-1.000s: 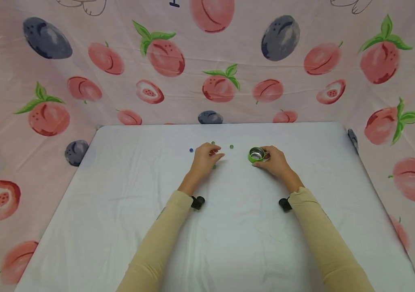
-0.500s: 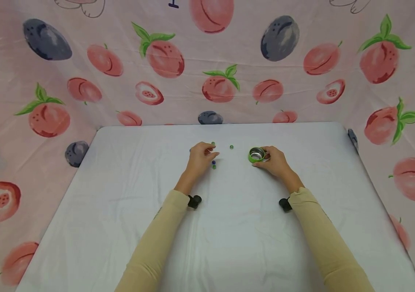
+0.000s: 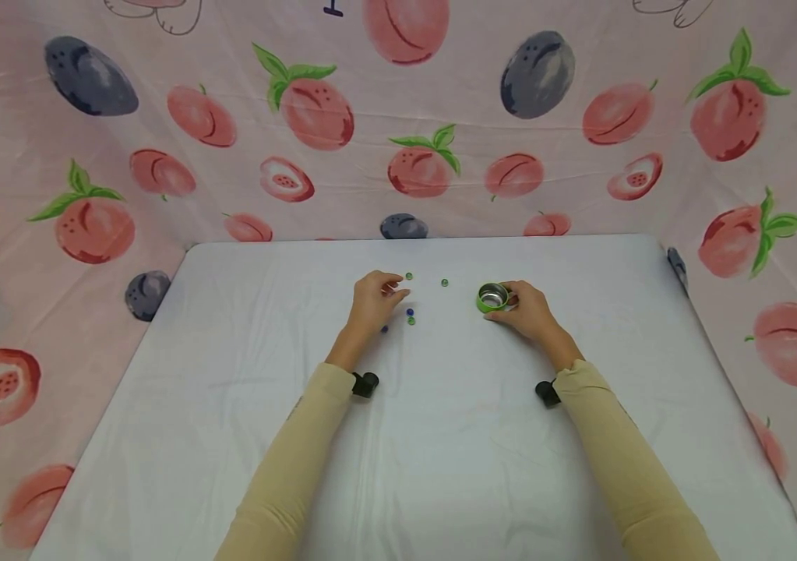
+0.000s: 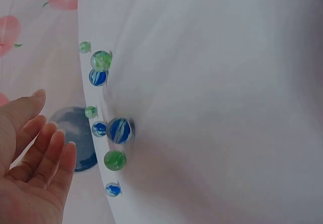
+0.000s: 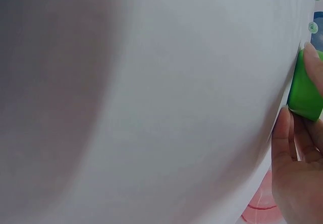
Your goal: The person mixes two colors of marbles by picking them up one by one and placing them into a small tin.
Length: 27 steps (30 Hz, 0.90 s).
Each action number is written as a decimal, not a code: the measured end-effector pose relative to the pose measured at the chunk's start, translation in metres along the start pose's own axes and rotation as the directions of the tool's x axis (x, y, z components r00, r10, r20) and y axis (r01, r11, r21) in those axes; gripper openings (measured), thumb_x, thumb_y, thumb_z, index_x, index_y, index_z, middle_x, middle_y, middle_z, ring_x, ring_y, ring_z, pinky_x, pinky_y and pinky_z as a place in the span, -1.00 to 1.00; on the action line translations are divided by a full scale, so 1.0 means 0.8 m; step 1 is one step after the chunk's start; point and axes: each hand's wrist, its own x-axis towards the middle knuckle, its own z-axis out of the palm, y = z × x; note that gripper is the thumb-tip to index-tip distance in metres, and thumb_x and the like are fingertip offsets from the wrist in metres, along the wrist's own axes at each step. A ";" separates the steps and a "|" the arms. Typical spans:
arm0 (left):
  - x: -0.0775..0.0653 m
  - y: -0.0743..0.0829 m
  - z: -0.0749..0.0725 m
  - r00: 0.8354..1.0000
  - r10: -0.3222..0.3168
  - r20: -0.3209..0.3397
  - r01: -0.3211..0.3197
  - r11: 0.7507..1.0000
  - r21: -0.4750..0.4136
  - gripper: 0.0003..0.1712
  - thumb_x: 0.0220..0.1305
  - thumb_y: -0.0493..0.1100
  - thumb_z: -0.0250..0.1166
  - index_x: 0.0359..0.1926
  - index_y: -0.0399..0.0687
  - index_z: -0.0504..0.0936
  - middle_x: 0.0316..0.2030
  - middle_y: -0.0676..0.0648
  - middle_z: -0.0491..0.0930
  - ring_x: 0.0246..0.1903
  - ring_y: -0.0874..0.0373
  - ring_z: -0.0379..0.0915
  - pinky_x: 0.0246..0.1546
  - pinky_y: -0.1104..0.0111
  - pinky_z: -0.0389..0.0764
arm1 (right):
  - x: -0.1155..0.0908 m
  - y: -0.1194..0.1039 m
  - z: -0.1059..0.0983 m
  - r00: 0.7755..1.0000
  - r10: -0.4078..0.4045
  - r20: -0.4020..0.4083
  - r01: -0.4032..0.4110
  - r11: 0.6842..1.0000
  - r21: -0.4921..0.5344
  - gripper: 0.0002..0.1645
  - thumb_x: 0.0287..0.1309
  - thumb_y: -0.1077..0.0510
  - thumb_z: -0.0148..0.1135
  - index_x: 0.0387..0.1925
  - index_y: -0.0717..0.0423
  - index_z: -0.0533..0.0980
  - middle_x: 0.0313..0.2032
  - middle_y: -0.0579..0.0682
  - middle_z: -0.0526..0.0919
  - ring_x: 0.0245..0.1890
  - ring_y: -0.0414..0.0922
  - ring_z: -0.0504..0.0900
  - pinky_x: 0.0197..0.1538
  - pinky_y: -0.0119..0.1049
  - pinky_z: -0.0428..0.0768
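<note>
My left hand [image 3: 372, 302] hovers over the table's far part, fingers loosely bent, with nothing between thumb and fingertips. Glass marbles lie around it: a green marble [image 3: 409, 276] just beyond the fingertips, a blue marble [image 3: 410, 312] against another green one [image 3: 411, 321], and a dark blue one [image 3: 384, 329] by the wrist. In the left wrist view, several blue and green marbles [image 4: 120, 130] lie to the right of the hand [image 4: 35, 158]. My right hand [image 3: 530, 312] grips a small green cup [image 3: 484, 305] with a shiny metal inside; its green side [image 5: 305, 90] shows between thumb and fingers.
Another green marble [image 3: 444, 283] lies between the left hand and the cup. A white cloth covers the table [image 3: 454, 460]. A fruit-printed pink curtain [image 3: 468, 86] rises behind the table and along both sides.
My left hand has drifted left, away from the cup, uncovering marbles by its fingertips and wrist. The blue marble formerly seen left of it is now hidden. Right hand and cup stay put.
</note>
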 end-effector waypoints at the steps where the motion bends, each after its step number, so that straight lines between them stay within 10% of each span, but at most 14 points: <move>1: 0.000 -0.001 -0.001 1.000 -0.003 -0.001 0.003 1.000 0.000 -0.65 0.34 -0.27 0.48 0.08 -0.41 0.73 -0.10 -0.35 0.70 -0.09 -0.17 0.65 0.03 0.10 0.68 | 0.000 0.000 0.000 1.000 0.001 0.000 -0.001 1.000 0.003 -0.20 0.22 0.21 0.55 0.37 0.48 0.41 0.17 0.39 0.53 0.14 0.23 0.52 0.19 0.03 0.54; 27: -0.003 -0.020 -0.023 0.997 -0.079 -0.014 0.079 0.997 -0.005 -0.63 0.39 -0.29 0.43 0.14 -0.41 0.70 -0.03 -0.35 0.68 -0.05 -0.17 0.59 0.04 0.09 0.63 | -0.001 -0.002 0.000 1.000 0.006 -0.006 -0.006 1.000 0.001 -0.22 0.23 0.21 0.54 0.36 0.47 0.41 0.17 0.39 0.53 0.14 0.24 0.52 0.22 0.09 0.54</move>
